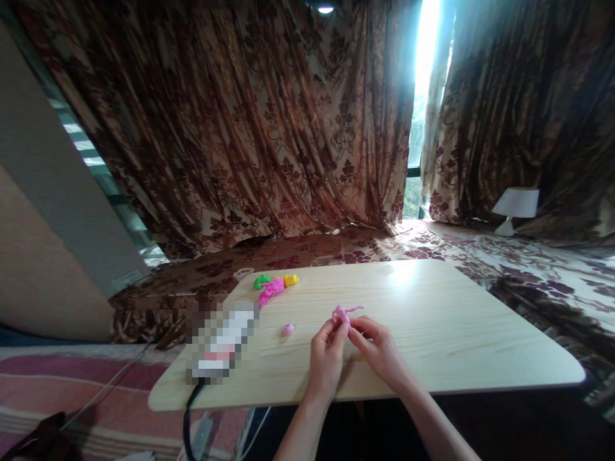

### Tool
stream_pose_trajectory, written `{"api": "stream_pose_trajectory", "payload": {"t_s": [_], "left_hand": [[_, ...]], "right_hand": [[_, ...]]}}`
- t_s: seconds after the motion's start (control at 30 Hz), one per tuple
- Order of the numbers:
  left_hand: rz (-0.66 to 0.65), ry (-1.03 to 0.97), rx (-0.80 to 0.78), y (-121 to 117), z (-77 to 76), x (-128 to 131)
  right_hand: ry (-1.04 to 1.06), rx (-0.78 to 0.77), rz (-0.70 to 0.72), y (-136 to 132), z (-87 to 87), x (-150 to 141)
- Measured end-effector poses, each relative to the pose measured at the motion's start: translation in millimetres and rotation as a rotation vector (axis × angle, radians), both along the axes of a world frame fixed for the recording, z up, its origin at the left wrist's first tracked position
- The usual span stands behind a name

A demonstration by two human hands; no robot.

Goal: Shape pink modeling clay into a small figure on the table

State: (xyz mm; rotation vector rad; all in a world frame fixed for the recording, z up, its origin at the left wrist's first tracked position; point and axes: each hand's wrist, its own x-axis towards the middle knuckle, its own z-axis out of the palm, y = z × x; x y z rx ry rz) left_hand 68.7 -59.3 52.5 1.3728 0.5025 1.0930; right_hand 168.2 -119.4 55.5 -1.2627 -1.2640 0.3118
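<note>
Over the middle of the table, my left hand (328, 349) and my right hand (377, 346) meet at the fingertips, both closed in a pinch. Between them is a light pink clay-like piece (341, 313), bent into a loop at the top. A thin tail of it sticks out to the right above my right fingers. Its lower end is hidden by my fingertips. Left of my hands, a small light pink ball (288, 328) lies on the table, apart from them.
On the pale wooden table (432, 333), green (262, 282), magenta (273, 289) and yellow (289, 280) pieces lie at the back left. A blurred-out white object (225, 342) with a black strap sits at the left. A white lamp (516, 203) stands behind, before patterned curtains (288, 128).
</note>
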Motion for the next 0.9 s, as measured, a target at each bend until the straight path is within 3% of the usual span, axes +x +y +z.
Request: {"api": "stream_pose_trajectory", "payload": {"t_s": [0.2,0.5,0.9], "left_hand": [[0.029,-0.010,-0.043,2,-3.9,-2],[-0.021,0.046,0.017,-6,0.0,1],[-0.009,0.075,0.040,-2,-5.4,1]], "right_hand": [[0.071,0.059,-0.120,2,-5.9,3],[0.062,0.154,-0.248,-2,-1.4,5],[0.098,0.156,-0.279,-1,-3.4,4]]}}
